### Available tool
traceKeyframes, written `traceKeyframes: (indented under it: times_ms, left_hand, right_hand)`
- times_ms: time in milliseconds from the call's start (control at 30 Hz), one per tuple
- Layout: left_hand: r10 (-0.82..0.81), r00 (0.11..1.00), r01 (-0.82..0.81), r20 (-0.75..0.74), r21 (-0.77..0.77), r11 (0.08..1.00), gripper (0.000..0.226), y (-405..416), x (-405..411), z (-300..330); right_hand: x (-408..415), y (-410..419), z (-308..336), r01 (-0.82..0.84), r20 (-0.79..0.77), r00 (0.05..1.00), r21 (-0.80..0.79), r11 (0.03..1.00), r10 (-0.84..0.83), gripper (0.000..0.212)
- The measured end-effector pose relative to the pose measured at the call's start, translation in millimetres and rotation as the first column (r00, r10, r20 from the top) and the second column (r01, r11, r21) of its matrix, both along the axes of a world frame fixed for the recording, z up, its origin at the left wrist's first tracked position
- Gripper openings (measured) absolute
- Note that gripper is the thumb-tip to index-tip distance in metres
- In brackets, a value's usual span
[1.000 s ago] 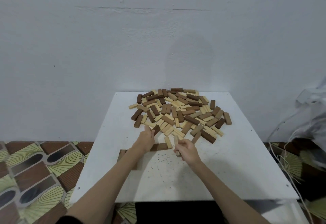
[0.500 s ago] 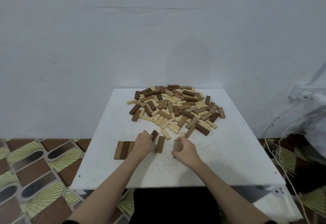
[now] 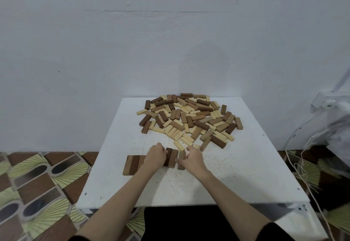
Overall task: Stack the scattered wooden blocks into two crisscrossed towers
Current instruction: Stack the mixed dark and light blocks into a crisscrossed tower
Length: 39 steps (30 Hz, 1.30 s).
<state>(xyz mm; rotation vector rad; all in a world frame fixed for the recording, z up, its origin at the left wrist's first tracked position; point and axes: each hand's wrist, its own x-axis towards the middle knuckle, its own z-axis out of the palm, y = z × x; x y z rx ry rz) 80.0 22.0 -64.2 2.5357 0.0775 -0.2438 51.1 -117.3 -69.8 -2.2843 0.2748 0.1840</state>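
Head view: my left hand [image 3: 155, 154] grips 2 dark blocks [image 3: 170, 157]; my right hand [image 3: 191, 158] pinches a 3rd block [image 3: 181, 160] beside them on the surface [image 3: 236, 174]. I judge flush ends essential; pile [image 3: 189, 119] lies beyond.

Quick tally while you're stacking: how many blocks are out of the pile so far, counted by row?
Left row: 3 showing; the left arm may hide more
Middle row: 3, held between the left hand and right hand
Total: 6 out of the pile
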Motion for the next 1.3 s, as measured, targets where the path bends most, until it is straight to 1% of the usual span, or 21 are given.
traceKeyframes:
  times_ms: [67,133,233,267,333,400,467,533,600,700,800,900,1033,1100,1200,1300]
  left_hand:
    - [-0.005,1.0,0.005,-0.004,-0.05,0.999,0.023,-0.8,2.7,1.3]
    - [-0.009,1.0,0.008,-0.018,-0.077,0.997,0.023,-1.0,4.2,2.8]
    - [-0.039,0.998,0.035,-0.042,-0.087,0.996,0.024,-2.0,4.5,3.3]
    - [-0.057,0.997,0.052,-0.048,-0.092,0.994,0.029,-3.1,3.8,3.9]
    - [-0.103,0.992,0.097,-0.069,-0.085,0.992,0.054,-5.7,1.3,5.4]
    - [-0.142,0.985,0.141,-0.1,-0.018,0.99,0.082,-10.7,-3.4,6.6]
    - [-0.177,0.978,0.186,-0.107,0.073,0.98,0.095,-17.2,-8.6,6.7]
    - [-0.216,0.973,0.225,-0.087,0.122,0.967,0.095,-23.4,-11.7,6.6]
    - [-0.259,0.962,0.269,-0.09,0.118,0.956,0.095,-28.0,-12.1,6.7]
    - [-0.341,0.931,0.351,-0.129,0.065,0.934,0.098,-32.3,-10.5,5.9]
    - [-0.408,0.905,0.411,-0.119,0.001,0.912,0.093,-35.6,-11.9,6.0]
    - [-0.442,0.889,0.44,-0.118,-0.042,0.897,0.091,-38.9,-15.3,6.0]
    - [-0.416,0.904,0.413,-0.093,-0.057,0.909,0.1,-40.0,-18.6,6.1]
    - [-0.361,0.93,0.357,-0.074,-0.065,0.932,0.102,-38.2,-20.9,7.6]
    - [-0.246,0.964,0.228,-0.102,-0.158,0.961,0.102,-33.7,-25.3,7.3]
    - [-0.189,0.972,0.149,-0.137,-0.256,0.955,0.099,-30.3,-30.4,6.0]
  right_hand:
    - [1.0,-3.8,-1.6,0.061,-0.006,0.998,0.053,0.997,-0.06,0.056]
    - [1.9,-7.7,-1.2,0.104,-0.043,0.994,0.108,0.989,-0.1,0.05]
    - [3.0,-13.8,1.5,0.128,-0.084,0.99,0.156,0.979,-0.115,0.056]
    - [2.8,-15.4,3.0,0.135,-0.094,0.988,0.172,0.976,-0.12,0.054]
    - [3.2,-20.1,3.9,0.149,-0.094,0.987,0.182,0.972,-0.134,0.047]
    - [4.6,-26.1,3.1,0.139,-0.056,0.99,0.148,0.979,-0.132,0.041]
    - [4.7,-31.3,4.4,0.119,-0.029,0.993,0.13,0.984,-0.116,0.039]
    - [4.0,-35.8,5.9,0.106,-0.018,0.994,0.119,0.987,-0.105,0.035]
    - [1.7,-40.2,7.9,0.11,-0.014,0.994,0.113,0.987,-0.109,0.03]
    - [-2.1,-48.5,6.9,0.128,-0.022,0.992,0.11,0.986,-0.126,0.033]
    - [-7.1,-55.6,4.2,0.143,-0.036,0.99,0.122,0.982,-0.139,0.033]
    - [-12.2,-59.6,1.7,0.156,-0.057,0.987,0.159,0.975,-0.149,0.027]
    - [-15.9,-62.6,-0.9,0.188,-0.082,0.981,0.2,0.961,-0.175,0.03]
    - [-17.0,-62.4,-1.2,0.202,-0.09,0.978,0.219,0.955,-0.186,0.03]
    - [-16.5,-59.3,-2.1,0.211,-0.092,0.977,0.259,0.943,-0.193,0.034]
    - [-15.2,-54.7,-4.8,0.199,-0.069,0.98,0.257,0.946,-0.188,0.038]
